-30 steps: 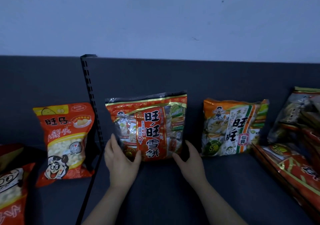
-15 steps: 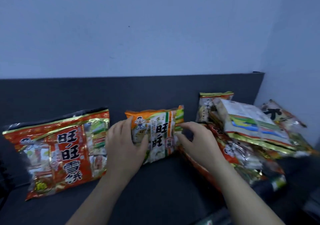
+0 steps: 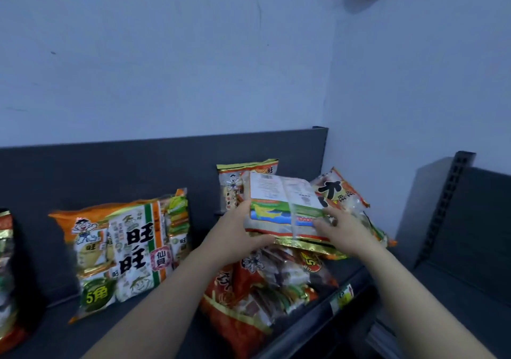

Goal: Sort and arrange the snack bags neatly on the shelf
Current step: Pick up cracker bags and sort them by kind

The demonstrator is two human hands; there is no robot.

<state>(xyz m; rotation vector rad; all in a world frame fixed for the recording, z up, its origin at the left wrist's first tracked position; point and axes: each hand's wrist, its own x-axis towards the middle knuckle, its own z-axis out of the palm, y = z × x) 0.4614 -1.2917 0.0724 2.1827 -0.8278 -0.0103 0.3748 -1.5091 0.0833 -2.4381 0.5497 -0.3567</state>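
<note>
A white snack bag (image 3: 282, 206), lying back side up with a green and blue picture and a gold hem, tops a loose pile at the shelf's right end. My left hand (image 3: 237, 234) grips its left edge, thumb under the front hem. My right hand (image 3: 340, 231) holds its right side, fingers curled onto the top. Beneath lies a large red bag (image 3: 257, 289). An orange and white bag (image 3: 124, 251) leans upright against the shelf back to the left.
Behind the pile an upright gold-topped bag (image 3: 232, 184) leans on the dark shelf back (image 3: 110, 170), and a tilted bag with black lettering (image 3: 340, 193) sits by the wall corner. A red bag's edge (image 3: 5, 275) shows far left. A second shelf unit (image 3: 456, 220) stands right.
My view swung right along the shelf. Both hands left the orange and white bag and moved right onto the white bag atop the pile, taking hold of its two sides.
</note>
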